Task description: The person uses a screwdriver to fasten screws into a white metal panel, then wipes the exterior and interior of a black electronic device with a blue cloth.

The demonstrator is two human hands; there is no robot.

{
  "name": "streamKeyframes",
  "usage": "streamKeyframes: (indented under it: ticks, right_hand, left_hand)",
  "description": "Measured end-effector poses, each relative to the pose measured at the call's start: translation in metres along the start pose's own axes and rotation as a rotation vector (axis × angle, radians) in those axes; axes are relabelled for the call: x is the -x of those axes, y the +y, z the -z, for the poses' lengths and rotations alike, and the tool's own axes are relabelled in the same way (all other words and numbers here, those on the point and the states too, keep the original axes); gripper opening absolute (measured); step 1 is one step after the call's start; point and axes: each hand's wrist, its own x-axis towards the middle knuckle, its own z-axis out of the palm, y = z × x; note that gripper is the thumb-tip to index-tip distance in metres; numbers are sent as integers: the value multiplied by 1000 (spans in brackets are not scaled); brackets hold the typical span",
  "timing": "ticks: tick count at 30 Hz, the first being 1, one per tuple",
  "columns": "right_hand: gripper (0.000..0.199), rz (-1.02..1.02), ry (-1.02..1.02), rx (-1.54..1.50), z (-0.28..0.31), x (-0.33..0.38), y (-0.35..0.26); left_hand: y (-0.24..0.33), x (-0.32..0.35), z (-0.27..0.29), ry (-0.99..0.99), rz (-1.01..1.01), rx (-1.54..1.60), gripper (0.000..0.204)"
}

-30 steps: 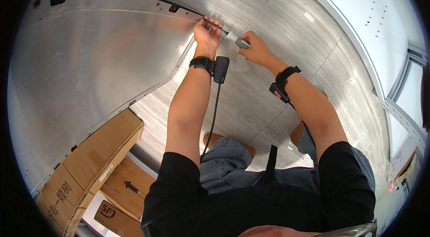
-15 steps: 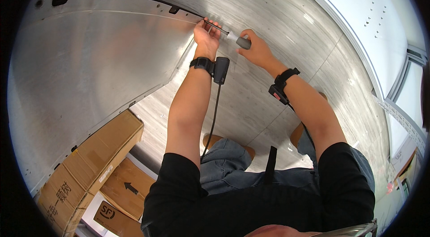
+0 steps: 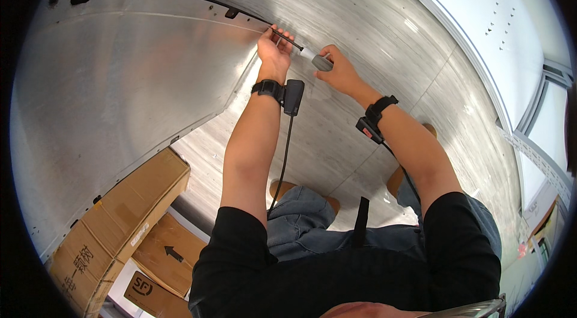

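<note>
My right hand (image 3: 338, 70) is closed round the grey handle of a screwdriver (image 3: 306, 53). The tool's dark shaft slants up and left to the far right corner of a large bare metal panel (image 3: 138, 89). At that corner my left hand (image 3: 274, 50) is turned palm up. Its thumb and forefinger come together beside the screwdriver's tip, while the other fingers curl loosely apart under the shaft. Whatever lies between thumb and forefinger is too small to make out. Each wrist wears a black strap with a small cabled box.
Cardboard boxes (image 3: 126, 210) stand at the lower left, against the panel's near edge. Grey wood-look floor (image 3: 372, 35) stretches beyond my hands. A white cabinet-like surface (image 3: 481, 23) with a metal rail curves along the right. Dark fittings (image 3: 231, 13) line the panel's far edge.
The screwdriver and my right hand have shifted slightly left, with the handle turned a little in the fingers. My left hand stays at the panel's corner; the whole view has drifted slightly.
</note>
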Motion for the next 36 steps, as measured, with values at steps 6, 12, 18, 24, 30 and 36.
streamKeyframes:
  ticks: [6,12,18,24,30,36]
  right_hand:
    - [41,-220,-74,-90,32,15,-30]
    - [36,-263,-133,123,130,45,-120]
    - [54,-185,-51,550,278,121,-271]
    - [39,-45,123,535,395,213,-282]
    - [27,-97,198,-20,432,254,-111]
    - [29,-149,409,-660,387,275,42]
  left_hand:
    - [-10,7,6,-67,51,-12,17]
    - [-17,53,-39,-291,61,-81,15]
    - [1,166,-142,-748,78,-150,17]
    - [-30,252,-228,-987,-14,-395,20]
    - [-118,247,-264,-969,-42,-782,19]
    - [-201,224,-283,-889,-57,-1066,18]
